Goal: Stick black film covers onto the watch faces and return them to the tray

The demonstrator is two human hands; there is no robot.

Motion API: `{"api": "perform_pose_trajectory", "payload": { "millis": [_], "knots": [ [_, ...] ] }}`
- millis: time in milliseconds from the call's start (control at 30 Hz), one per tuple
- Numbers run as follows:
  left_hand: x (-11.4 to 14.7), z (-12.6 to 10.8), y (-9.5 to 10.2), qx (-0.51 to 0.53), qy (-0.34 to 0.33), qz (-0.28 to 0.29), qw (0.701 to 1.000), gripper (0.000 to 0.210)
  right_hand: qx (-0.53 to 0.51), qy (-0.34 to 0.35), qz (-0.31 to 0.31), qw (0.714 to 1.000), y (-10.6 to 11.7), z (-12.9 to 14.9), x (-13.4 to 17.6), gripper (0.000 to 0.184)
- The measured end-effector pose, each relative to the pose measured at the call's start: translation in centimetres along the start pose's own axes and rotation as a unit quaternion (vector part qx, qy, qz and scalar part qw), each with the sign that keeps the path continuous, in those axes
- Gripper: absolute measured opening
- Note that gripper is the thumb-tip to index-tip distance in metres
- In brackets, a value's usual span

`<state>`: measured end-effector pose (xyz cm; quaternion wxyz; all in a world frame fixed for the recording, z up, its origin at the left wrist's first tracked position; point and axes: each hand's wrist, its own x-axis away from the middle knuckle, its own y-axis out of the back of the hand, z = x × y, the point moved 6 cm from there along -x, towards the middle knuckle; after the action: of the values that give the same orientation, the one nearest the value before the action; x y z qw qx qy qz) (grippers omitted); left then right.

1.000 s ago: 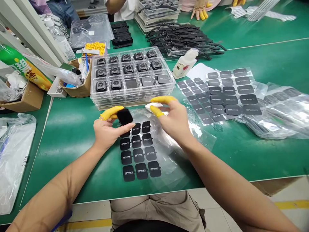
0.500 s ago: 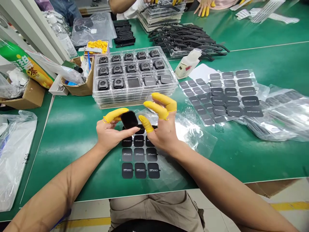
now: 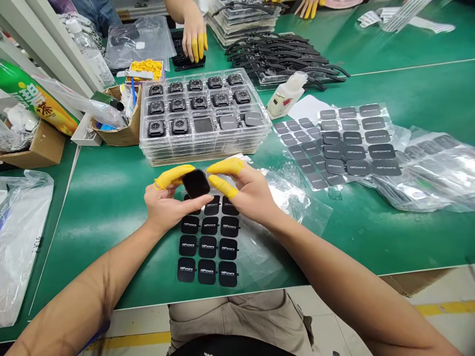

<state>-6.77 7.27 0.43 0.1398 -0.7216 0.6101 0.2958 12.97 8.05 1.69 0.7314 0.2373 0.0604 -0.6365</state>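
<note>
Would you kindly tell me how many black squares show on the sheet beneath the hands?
12 black squares: four rows of three on the clear sheet. The left hand and right hand partly cover the farthest row; more may be hidden.

- A watch (image 3: 196, 183) sits in the left fingers (image 3: 174, 174) — above a label sheet (image 3: 208, 246) on the surface (image 3: 111, 237).
- Behind stand stacked trays (image 3: 208, 153), watches (image 3: 199, 102) in compartments.
- Left of these is a carton (image 3: 126, 136).
- Right is a bottle (image 3: 285, 98) — strap pile (image 3: 285, 59) behind, further sheets (image 3: 382, 151) in front, rightward.
</note>
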Motion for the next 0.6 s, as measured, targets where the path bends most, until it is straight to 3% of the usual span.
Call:
{"api": "perform_pose_trajectory", "payload": {
  "millis": [133,200,367,600],
  "knots": [
    [-0.4,0.6,0.4,0.014,0.043,-0.043,0.998,0.063,-0.190,-0.140,-0.036,0.971,0.2,-3.1,-0.2,0.043],
    [-0.4,0.7,0.3,0.021,0.049,-0.043,0.998,0.064,-0.214,-0.162,-0.036,0.963,0.0,-3.9,-0.2,0.044],
    [-0.3,0.6,0.3,0.011,0.057,-0.040,0.997,0.060,-0.152,-0.142,0.010,0.978,-0.6,-3.1,0.0,0.022],
    [-0.1,0.2,-0.2,0.004,0.013,-0.011,1.000,0.058,0.047,-0.054,0.008,0.997,-0.3,0.1,0.2,0.025]
  ]
}}
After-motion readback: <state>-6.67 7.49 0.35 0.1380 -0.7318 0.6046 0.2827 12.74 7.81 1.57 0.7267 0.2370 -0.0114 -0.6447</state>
